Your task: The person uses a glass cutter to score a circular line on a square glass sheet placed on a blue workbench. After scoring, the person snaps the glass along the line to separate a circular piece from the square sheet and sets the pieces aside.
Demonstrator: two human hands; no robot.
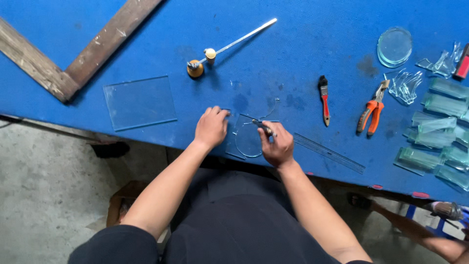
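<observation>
My left hand (211, 127) rests fingers-down on a clear glass pane (246, 142) lying on the blue table (303, 58), near its front edge. A circle is scored into that pane. My right hand (278, 145) is closed around a small glass cutter (264, 127), its tip on the pane. A thin curved offcut of glass (273, 108) lies just behind the pane.
A square glass sheet (139, 102) lies at left by a wooden frame (63, 54). Behind sit a compass-type circle cutter (215, 51), a small brush (324, 99), orange pliers (373, 108) and a clear ruler (328, 152). Round glass discs (394, 46) and stacked glass strips (439, 132) fill the right.
</observation>
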